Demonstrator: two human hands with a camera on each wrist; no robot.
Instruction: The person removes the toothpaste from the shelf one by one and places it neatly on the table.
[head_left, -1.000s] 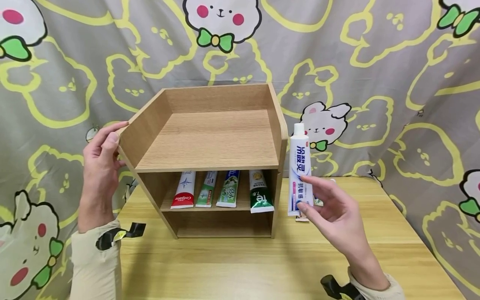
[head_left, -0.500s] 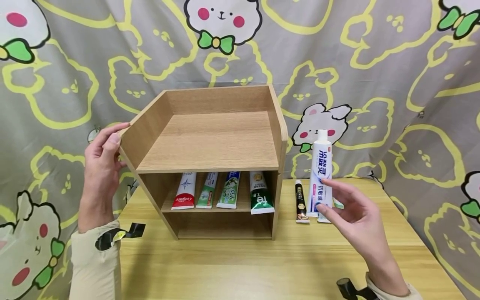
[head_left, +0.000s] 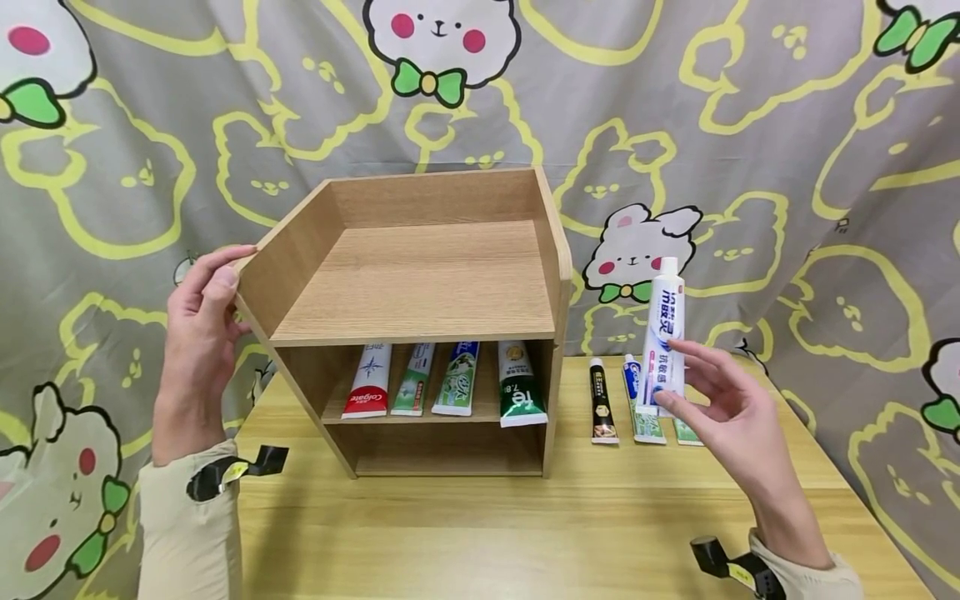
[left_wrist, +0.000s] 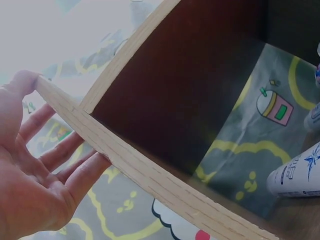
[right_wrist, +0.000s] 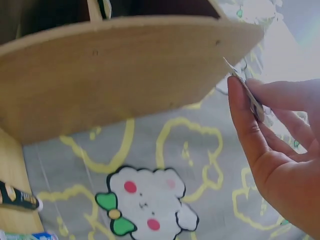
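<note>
My right hand [head_left: 738, 408] pinches a white toothpaste tube [head_left: 664, 333] near its flat end, between thumb and fingers. The tube stands cap up in the air, right of the wooden shelf [head_left: 420, 279]. In the right wrist view the tube [right_wrist: 254, 102] shows only edge-on. With thumb and fingers, my left hand [head_left: 206, 321] grips the upper front edge of the shelf's left side panel. The middle level bears a red and white Colgate tube [head_left: 367, 387], two green and white tubes [head_left: 414, 383] [head_left: 457, 383], and a dark green tube [head_left: 521, 392].
On the wooden table [head_left: 480, 533], right of the shelf, lie a black toothpaste tube [head_left: 602, 404], a blue and green tube [head_left: 648, 427] and a partly hidden green one [head_left: 686, 433]. A patterned curtain [head_left: 787, 167] hangs behind and around the table.
My right hand has carried the white toothpaste tube to the right, away from the shelf. The tubes on the table behind it have come into view. My left hand stays on the shelf.
</note>
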